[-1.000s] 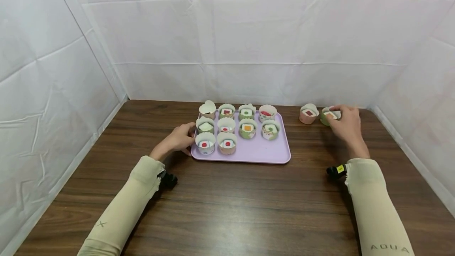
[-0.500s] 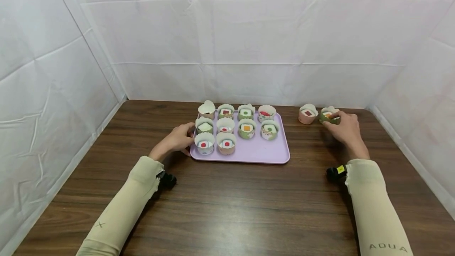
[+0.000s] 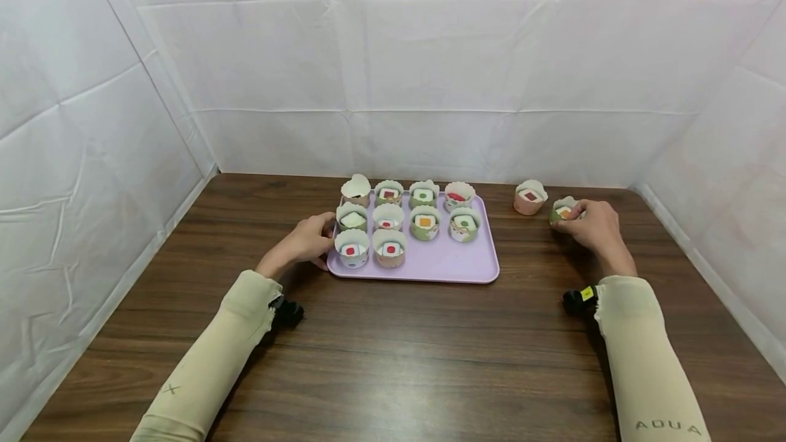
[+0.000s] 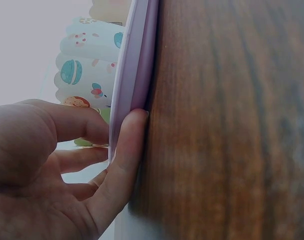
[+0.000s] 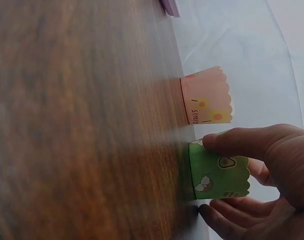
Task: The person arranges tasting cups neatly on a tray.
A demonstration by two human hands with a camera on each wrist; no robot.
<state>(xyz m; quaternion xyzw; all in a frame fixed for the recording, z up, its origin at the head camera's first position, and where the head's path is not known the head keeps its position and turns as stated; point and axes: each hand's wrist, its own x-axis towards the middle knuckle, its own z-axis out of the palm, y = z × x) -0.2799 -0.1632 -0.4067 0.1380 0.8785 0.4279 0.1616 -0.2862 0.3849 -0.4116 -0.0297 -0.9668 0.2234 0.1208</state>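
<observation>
My left hand (image 3: 307, 238) grips the left edge of the lilac tray (image 3: 448, 268). The left wrist view shows its fingers on both sides of the tray's rim (image 4: 129, 75), beside a white patterned paper cup (image 4: 89, 62). My right hand (image 3: 597, 229) holds a green paper baking cup (image 5: 219, 172) at the back right of the table. Its thumb lies on the near side of the cup, with the other fingers partly hidden behind. Inside that cup is a white piece with an orange mark (image 3: 562, 212).
A pink paper cup (image 3: 527, 206) stands just left of the green one. The tray carries several paper cups with marked white pieces, such as a white cup (image 3: 353, 257) at its front left. White sheets (image 3: 430, 53) wall the brown wooden table (image 3: 399, 353).
My right hand has taken hold of the green cup, and the cup has shifted a little toward me, away from the back edge. My left hand stays at the tray.
</observation>
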